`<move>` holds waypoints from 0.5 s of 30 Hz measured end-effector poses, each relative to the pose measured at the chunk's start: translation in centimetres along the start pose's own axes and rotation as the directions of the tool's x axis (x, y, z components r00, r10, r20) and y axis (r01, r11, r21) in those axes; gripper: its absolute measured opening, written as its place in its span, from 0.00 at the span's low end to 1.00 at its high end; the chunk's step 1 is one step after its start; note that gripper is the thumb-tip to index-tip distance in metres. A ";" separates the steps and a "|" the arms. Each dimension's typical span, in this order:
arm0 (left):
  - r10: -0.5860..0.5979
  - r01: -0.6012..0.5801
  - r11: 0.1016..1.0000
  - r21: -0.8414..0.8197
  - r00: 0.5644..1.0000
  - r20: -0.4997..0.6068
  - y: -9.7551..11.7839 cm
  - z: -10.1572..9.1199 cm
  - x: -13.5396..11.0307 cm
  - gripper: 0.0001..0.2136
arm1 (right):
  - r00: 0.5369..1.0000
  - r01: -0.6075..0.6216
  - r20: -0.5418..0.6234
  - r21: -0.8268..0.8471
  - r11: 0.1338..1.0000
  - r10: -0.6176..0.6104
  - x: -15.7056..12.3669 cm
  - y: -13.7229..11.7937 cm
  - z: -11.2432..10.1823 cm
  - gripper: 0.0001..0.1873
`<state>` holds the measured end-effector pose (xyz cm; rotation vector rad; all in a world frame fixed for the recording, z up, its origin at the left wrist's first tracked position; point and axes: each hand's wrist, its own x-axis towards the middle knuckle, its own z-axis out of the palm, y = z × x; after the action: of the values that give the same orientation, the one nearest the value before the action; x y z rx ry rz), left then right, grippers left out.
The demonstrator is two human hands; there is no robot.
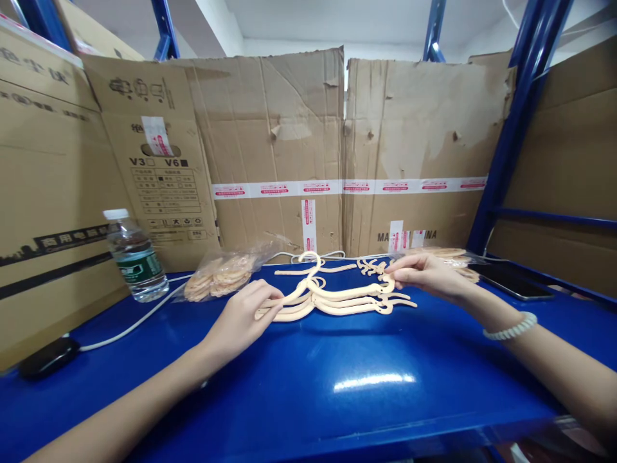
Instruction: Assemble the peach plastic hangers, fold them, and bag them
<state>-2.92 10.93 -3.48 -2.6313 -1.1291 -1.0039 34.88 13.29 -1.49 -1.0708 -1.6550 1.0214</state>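
A stack of cream-coloured small hangers (337, 297) lies on the blue shelf (337, 379), hooks curling up at the middle. My left hand (243, 316) pinches the left ends of the stack. My right hand (424, 273) pinches the right ends; a pale bead bracelet sits on that wrist. Another single hanger (318, 268) and some loose cream pieces (371, 265) lie just behind the stack.
A water bottle (135, 257) stands at the left. Clear bags of cream parts (222, 275) lie behind my left hand, and more (457, 257) behind my right. A phone (513, 281) lies at the right, a black adapter (48, 357) with white cable at the left. Cardboard boxes (279, 148) wall the back.
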 end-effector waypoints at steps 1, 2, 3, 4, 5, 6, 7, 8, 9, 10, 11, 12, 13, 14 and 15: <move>0.035 -0.037 0.999 0.038 0.999 0.042 -0.1 -0.1 -0.1 0.08 | 0.999 0.006 0.045 -0.079 0.997 -0.002 0.0 0.0 -0.2 0.17; 0.064 -0.070 0.995 0.069 0.994 0.090 -0.1 -0.2 -0.2 0.07 | 0.995 0.015 0.100 -0.148 0.989 0.000 0.0 -0.1 -0.4 0.17; 0.082 -0.095 0.992 0.088 0.987 0.138 -0.1 -0.2 -0.3 0.07 | 0.985 0.022 0.170 -0.208 0.978 0.014 -0.1 -0.1 -0.4 0.17; 0.090 -0.109 0.989 0.096 0.979 0.181 -0.1 -0.1 -0.4 0.07 | 0.968 0.029 0.247 -0.259 0.965 0.038 -0.1 -0.1 -0.4 0.17; 0.092 -0.114 0.989 0.095 0.973 0.212 0.0 -0.1 -0.5 0.06 | 0.946 0.040 0.318 -0.303 0.952 0.062 -0.2 0.0 -0.3 0.18; 0.093 -0.117 0.989 0.088 0.967 0.236 0.0 0.0 -0.6 0.06 | 0.924 0.057 0.374 -0.347 0.936 0.082 -0.2 0.1 -0.3 0.17; 0.094 -0.118 0.990 0.079 0.962 0.257 0.1 0.1 -0.6 0.06 | 0.907 0.079 0.409 -0.392 0.916 0.097 -0.2 0.2 -0.2 0.17; 0.094 -0.118 0.990 0.072 0.957 0.275 0.2 0.2 -0.7 0.06 | 0.898 0.098 0.426 -0.438 0.893 0.110 -0.3 0.3 -0.2 0.16; 0.091 -0.116 0.991 0.068 0.953 0.289 0.2 0.2 -0.7 0.06 | 0.895 0.115 0.430 -0.482 0.868 0.120 -0.3 0.5 -0.2 0.16; 0.084 -0.110 0.991 0.070 0.950 0.302 0.2 0.2 -0.7 0.06 | 0.895 0.131 0.428 -0.524 0.842 0.126 -0.3 0.7 -0.3 0.15; 0.075 -0.104 0.992 0.076 0.948 0.311 0.2 0.2 -0.7 0.05 | 0.896 0.144 0.423 -0.562 0.815 0.133 -0.2 0.8 -0.3 0.13; 0.066 -0.098 0.992 0.085 0.947 0.313 0.1 0.2 -0.7 0.05 | 0.899 0.152 0.414 -0.595 0.789 0.139 -0.2 0.9 -0.4 0.12; 0.061 -0.094 0.991 0.093 0.950 0.307 0.0 0.2 -0.7 0.06 | 0.905 0.160 0.403 -0.624 0.765 0.140 -0.1 1.0 -0.5 0.11; 0.061 -0.095 0.990 0.100 0.953 0.296 -0.1 0.2 -0.7 0.06 | 0.913 0.167 0.386 -0.653 0.739 0.135 -0.1 1.1 -0.6 0.10; 0.065 -0.098 0.990 0.105 0.958 0.281 -0.2 0.2 -0.7 0.07 | 0.924 0.170 0.361 -0.685 0.708 0.128 0.0 1.1 -0.7 0.09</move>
<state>-3.28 10.68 -4.12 -2.7561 -1.0807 -0.5466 35.76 13.70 -2.37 -1.3861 -2.5032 0.5774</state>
